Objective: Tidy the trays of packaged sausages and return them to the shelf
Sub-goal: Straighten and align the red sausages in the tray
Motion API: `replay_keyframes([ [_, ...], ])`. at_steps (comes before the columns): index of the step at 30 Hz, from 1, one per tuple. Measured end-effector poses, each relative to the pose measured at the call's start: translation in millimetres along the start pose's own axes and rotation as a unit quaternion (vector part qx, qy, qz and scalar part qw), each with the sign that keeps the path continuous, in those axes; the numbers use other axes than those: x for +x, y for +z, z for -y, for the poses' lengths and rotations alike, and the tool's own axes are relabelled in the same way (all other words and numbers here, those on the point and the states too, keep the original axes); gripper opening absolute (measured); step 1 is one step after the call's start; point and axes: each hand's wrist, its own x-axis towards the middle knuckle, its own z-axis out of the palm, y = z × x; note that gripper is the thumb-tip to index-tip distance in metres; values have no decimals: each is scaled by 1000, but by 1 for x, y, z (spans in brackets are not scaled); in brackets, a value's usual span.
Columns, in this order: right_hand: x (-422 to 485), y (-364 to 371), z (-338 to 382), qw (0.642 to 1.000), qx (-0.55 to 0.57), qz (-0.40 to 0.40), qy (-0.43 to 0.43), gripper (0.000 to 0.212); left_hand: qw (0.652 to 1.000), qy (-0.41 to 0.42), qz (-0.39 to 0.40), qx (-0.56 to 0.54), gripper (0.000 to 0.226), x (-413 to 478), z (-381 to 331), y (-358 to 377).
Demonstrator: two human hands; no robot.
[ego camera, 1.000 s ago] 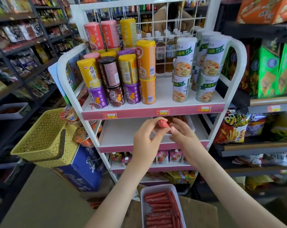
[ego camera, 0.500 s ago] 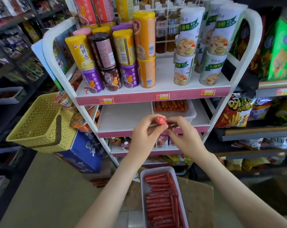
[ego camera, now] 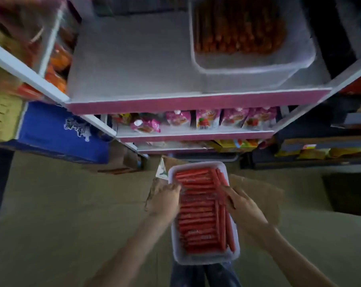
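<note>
1. I observed a white shelving rack with pink edge strips (ego camera: pixel 196 102) filling the upper half of the head view.
2. A blue printed cardboard carton (ego camera: pixel 57 131) stood left of the rack, with a yellow perforated plastic basket (ego camera: pixel 1 114) beside it at the frame's left edge.
3. A white plastic tray of orange-red sausages (ego camera: pixel 248 69) sat on the rack's upper visible shelf, towards the right side.
4. A brown cardboard box (ego camera: pixel 258 195) stood on the floor in front of the rack.
5. A second white rectangular plastic tray (ego camera: pixel 204 258) lay on that box, off the shelf. It held red packaged sausages (ego camera: pixel 198 214), most stacked crosswise and a few laid lengthwise along the right wall.
6. The left grip (ego camera: pixel 165 198), a bare hand, lay against the tray's left rim. Blur prevented me from telling whether it was clenched or released.
7. The right grip (ego camera: pixel 244 206) was released, with straight fingers (ego camera: pixel 227 190) touching the lengthwise sausages.
8. Small pink pouches (ego camera: pixel 208 119) stood in a row on the shelf below.
</note>
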Motion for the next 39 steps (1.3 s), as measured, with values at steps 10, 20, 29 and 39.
replay_keyframes([
  [10, 95, 131, -70, 917, -373, -127, -64, 58, 970, 91, -38, 223, 50, 111, 3, 87],
  [20, 110, 139, -58, 920, -374, -118, 11, 60, 973, 66, -55, 213, 28, 108, 5, 75],
  [29, 59, 40, -11, 957, 274, -97, -15, 55, 989, 113, 35, -84, 44, 21, -12, -4],
  [39, -60, -145, 95, 877, 450, -165, -34, 29, 841, 215, 72, -491, 32, -130, -77, -162],
])
